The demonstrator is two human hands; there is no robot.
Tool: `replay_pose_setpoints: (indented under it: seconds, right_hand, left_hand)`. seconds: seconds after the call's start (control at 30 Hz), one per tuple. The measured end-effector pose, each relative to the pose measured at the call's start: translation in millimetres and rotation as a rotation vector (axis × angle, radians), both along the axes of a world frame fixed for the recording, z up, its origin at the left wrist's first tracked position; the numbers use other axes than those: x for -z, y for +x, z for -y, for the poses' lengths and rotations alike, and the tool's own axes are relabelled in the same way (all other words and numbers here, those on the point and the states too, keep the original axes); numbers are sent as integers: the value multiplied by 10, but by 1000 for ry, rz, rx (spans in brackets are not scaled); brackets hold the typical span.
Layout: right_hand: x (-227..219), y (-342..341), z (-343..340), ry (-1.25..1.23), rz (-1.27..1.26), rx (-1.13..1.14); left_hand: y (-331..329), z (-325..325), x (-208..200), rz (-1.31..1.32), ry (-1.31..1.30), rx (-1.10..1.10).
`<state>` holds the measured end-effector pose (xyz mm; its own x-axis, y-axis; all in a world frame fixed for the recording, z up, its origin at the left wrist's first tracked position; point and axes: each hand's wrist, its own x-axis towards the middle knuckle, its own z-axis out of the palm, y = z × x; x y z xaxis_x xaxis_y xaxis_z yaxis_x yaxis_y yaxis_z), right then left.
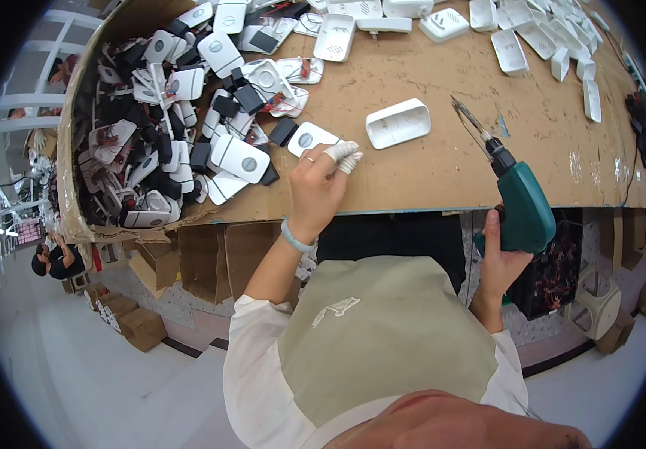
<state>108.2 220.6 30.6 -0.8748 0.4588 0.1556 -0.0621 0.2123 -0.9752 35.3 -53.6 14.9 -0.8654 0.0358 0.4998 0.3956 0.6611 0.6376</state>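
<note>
My right hand (501, 262) is wrapped round the lower end of a green pistol-shaped power tool (526, 206). Its black collar and thin metal rods point up and left over the table. My left hand (323, 179), with white covers on its fingertips, has the fingers drawn together at the right end of a white flat device (312, 139) with a grey round mark. Whether anything small sits between those fingertips is hidden. To the right of them an open white plastic shell (398, 124) lies hollow side up, touched by neither hand.
A heap of white devices (241, 159) with black blocks and red wires fills the cardboard-walled left side. More white shells (509, 52) lie along the far right. Brown cardboard (443, 179) covers the table. Below stand open boxes (202, 258) and a stool (595, 299); another person (65, 262) sits far left.
</note>
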Motion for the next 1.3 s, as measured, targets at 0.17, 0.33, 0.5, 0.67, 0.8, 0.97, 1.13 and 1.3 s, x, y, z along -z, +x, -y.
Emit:
replay_pose_setpoints:
  seconds: [0.17,0.33,0.5,0.67,0.8,0.97,1.13,1.3]
  right_hand:
    - [-19,46,71,-43,1,-57]
    - [24,110,28,-47,41,-137]
    - [54,130,-18,-36,20,-71]
    - [19,82,7,-12,32,-113]
    - [12,127,61,-25,-2,-99]
    - [28,139,20,-25,19,-82]
    - [22,142,52,-40,36,-73]
    - [22,123,58,-37,28,-53]
  left_hand:
    - [151,-248,69,138,365,-11]
    - [208,-170,113,24,-33,181]
    - [299,154,14,80,-251,286]
    - [126,358,-39,59,-596,261]
    - [7,451,-186,56,-221,-110]
    - [-361,993,-77,533,506,-11]
    - [-219,744,-182,246,-295,-240]
    - [99,751,-140,146,3,-387]
